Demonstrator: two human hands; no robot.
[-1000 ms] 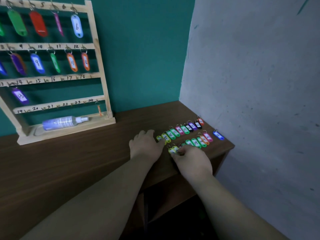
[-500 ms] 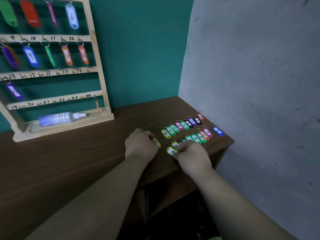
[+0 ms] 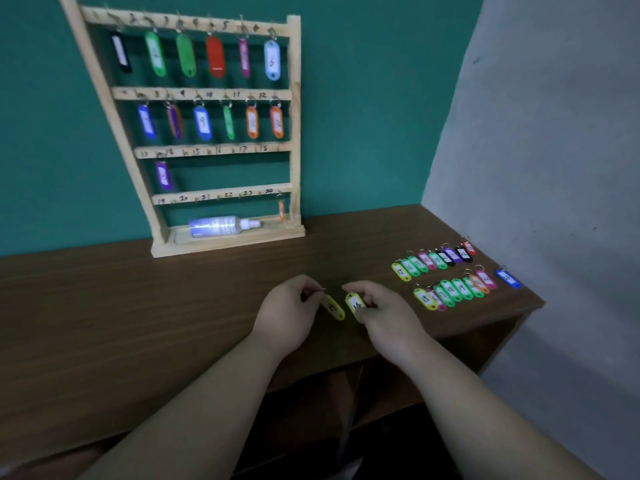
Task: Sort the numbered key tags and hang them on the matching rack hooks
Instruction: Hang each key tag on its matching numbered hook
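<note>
In the head view, both hands are out over a brown wooden desk (image 3: 138, 306), close together and fingertips toward each other. The left hand (image 3: 287, 313) has its fingers curled and pinches the metal ring of a yellow tag (image 3: 333, 307), which slants down to the right from the fingertips; its number is too blurred to read. Just beside it, the right hand (image 3: 384, 315) pinches a second yellow tag marked 14 (image 3: 355, 302) between thumb and fingers, label up. Whether either tag touches the desk cannot be told. To the right, near the desk's far corner, loose tags lie side by side in two slanted lines: a back row (image 3: 433, 259) running from yellow through green, pink, purple and black to red, and a front row (image 3: 453, 289) that is mostly green, with yellow at its left end and orange and pink at its right. A single blue tag (image 3: 508, 278) lies apart at the right end. The wooden rack (image 3: 295, 116) stands at the back of the desk against a teal wall (image 3: 363, 98). Its top two rails each carry six hanging tags, a purple tag (image 3: 162, 175) hangs alone from the third rail, and a small orange tag (image 3: 281, 210) hangs at the right end of the bottom rail. A spray bottle (image 3: 221, 226) lies on the rack's base. A grey wall (image 3: 554, 133) is at the right.
</note>
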